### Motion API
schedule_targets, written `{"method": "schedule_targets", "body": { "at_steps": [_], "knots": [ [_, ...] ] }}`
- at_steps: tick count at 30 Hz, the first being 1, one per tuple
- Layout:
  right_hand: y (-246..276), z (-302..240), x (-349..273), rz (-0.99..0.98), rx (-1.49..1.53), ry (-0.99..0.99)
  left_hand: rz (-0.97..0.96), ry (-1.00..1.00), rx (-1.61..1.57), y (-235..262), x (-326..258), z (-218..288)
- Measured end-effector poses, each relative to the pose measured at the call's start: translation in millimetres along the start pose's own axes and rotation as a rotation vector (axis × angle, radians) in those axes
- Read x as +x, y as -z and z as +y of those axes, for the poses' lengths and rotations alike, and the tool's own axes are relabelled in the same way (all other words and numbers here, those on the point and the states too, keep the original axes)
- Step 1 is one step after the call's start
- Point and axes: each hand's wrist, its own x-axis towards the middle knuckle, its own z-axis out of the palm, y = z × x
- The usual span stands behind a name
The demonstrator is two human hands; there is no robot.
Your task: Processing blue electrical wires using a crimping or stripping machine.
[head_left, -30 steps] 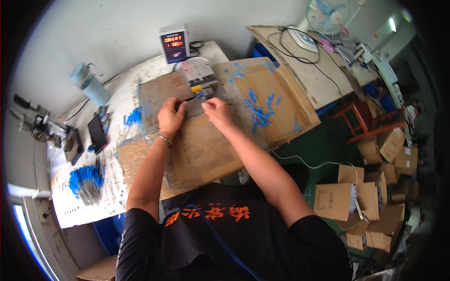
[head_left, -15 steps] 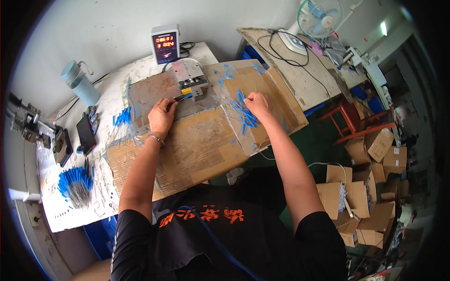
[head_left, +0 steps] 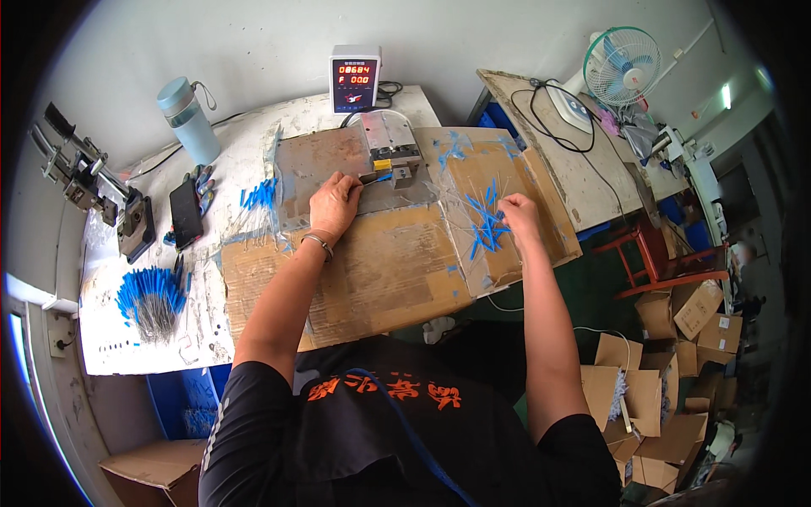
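Observation:
My left hand [head_left: 335, 203] is closed round a thin dark tool [head_left: 368, 178], its kind hard to make out. The tool's far end reaches a small blue piece [head_left: 385, 177] at the metal block of a small bench machine [head_left: 392, 141]. On the cardboard to the right lies a loose pile of thin wires with blue ends [head_left: 486, 226]. At that pile's right edge my right hand [head_left: 519, 217] pinches a blue-ended wire, partly hidden by the fingers. Another group of blue-ended wires [head_left: 258, 196] lies left of the machine's plate.
Behind the machine stands a counter box [head_left: 355, 80] with a red display. At left are a bottle [head_left: 189, 121], a phone [head_left: 186, 211], a metal hand press [head_left: 101, 186] and a thick bundle of blue-ended wires [head_left: 152, 300]. Cardboard boxes [head_left: 629, 380] crowd the floor at right.
The whole view has shifted, moving the bench rightward in the picture. My right hand's fingers now touch the blue-ended pile; before, they were just beside it. My left hand stays at the machine.

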Motion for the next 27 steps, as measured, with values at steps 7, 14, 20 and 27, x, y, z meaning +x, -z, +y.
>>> {"method": "schedule_targets", "body": {
  "at_steps": [7,14,20,27],
  "knots": [
    [0,-11,-12,0.123,0.013,0.218,-0.057,0.228,-0.210,-3,0,-7],
    [8,-21,-24,0.156,-0.113,0.474,-0.095,0.232,-0.217,1,1,-3],
    [-7,-84,-61,0.085,0.333,0.491,-0.062,0.291,-0.156,2,3,-1],
    [-115,-85,-103,-0.563,0.269,0.224,0.126,0.442,-0.503,-6,1,-12]
  ]
}}
